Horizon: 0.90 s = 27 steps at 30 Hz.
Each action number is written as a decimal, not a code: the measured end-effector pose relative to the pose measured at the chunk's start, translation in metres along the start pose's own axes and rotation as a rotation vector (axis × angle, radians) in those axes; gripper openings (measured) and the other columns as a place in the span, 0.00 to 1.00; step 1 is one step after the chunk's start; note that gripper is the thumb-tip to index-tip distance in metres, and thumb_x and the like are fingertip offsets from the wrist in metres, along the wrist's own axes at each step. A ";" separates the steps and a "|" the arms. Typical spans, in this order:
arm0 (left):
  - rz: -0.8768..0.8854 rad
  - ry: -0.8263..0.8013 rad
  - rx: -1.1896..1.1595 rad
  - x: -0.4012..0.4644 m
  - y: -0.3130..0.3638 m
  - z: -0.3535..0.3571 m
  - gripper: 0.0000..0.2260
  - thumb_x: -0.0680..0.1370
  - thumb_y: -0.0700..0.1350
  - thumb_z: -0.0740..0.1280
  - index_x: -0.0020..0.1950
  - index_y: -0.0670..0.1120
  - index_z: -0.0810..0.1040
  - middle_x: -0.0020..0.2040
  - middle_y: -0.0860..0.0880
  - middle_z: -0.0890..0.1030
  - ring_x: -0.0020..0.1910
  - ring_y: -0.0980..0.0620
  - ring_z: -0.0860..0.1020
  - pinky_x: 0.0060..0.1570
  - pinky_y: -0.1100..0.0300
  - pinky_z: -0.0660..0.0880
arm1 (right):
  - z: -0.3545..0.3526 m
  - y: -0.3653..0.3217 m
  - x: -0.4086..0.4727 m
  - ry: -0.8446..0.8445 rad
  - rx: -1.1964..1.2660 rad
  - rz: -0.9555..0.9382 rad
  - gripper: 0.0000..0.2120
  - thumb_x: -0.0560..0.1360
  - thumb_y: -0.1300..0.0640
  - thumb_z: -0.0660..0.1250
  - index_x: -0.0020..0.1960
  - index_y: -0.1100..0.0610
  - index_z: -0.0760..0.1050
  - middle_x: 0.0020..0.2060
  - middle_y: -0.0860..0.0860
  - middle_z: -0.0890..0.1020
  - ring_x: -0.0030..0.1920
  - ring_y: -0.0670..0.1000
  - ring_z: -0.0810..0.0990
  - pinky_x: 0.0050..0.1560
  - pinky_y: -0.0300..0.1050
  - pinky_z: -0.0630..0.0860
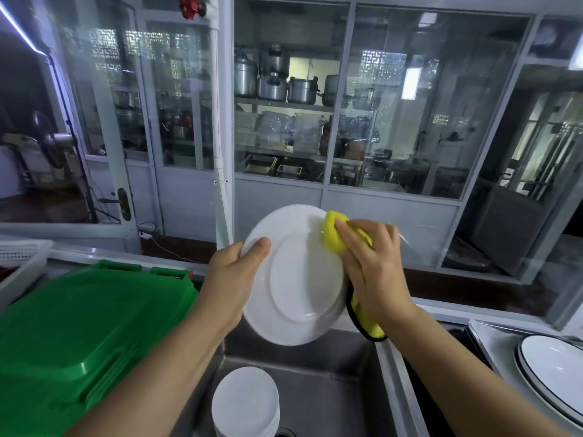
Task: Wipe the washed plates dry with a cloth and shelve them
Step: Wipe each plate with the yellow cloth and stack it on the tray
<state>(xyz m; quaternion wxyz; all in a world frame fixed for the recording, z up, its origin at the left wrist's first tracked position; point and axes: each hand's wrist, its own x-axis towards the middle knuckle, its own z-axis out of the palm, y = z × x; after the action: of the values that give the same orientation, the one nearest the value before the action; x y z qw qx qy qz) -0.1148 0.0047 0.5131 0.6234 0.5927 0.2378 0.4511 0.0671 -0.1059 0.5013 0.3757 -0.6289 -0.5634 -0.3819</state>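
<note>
I'm mid-wipe: my left hand [235, 279] grips the white plate [295, 275] by its rim, thumb over the edge, holding it tilted above the sink [331, 383]. My right hand [369, 266] presses the yellow cloth [334, 234] against the plate's far rim, fingers curled on it. Below my left wrist waits a stack of plates [246, 402]. Next, I judge, I turn the plate to dry the other face

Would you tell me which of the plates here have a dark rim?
The dark-rimmed plates stacked on the right counter; the held plate and the sink stack are plain white.
</note>
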 end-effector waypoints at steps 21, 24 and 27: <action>0.081 -0.008 -0.058 -0.005 0.014 0.000 0.08 0.79 0.44 0.64 0.42 0.48 0.80 0.36 0.54 0.84 0.36 0.56 0.81 0.40 0.57 0.76 | 0.008 -0.026 -0.002 -0.050 0.776 0.740 0.26 0.77 0.56 0.67 0.70 0.37 0.65 0.65 0.42 0.74 0.64 0.42 0.73 0.67 0.47 0.71; -0.055 -0.196 -0.071 0.011 0.012 -0.016 0.07 0.70 0.46 0.70 0.47 0.46 0.81 0.40 0.47 0.85 0.42 0.45 0.82 0.47 0.51 0.75 | -0.004 -0.017 0.001 -0.106 0.703 0.643 0.28 0.75 0.55 0.69 0.67 0.32 0.65 0.61 0.41 0.75 0.60 0.40 0.74 0.63 0.43 0.72; -0.121 -0.377 0.098 0.025 0.022 -0.023 0.19 0.62 0.52 0.79 0.50 0.49 0.81 0.48 0.44 0.85 0.49 0.41 0.82 0.54 0.44 0.76 | -0.010 -0.013 0.004 -0.234 0.552 0.495 0.31 0.74 0.55 0.70 0.65 0.30 0.60 0.54 0.43 0.72 0.55 0.39 0.72 0.57 0.33 0.68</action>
<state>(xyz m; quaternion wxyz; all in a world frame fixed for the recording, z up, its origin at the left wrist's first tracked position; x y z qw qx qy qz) -0.1281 0.0352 0.5354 0.6533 0.6809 0.1737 0.2817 0.0542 -0.1123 0.5098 0.5448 -0.6606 -0.5151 -0.0392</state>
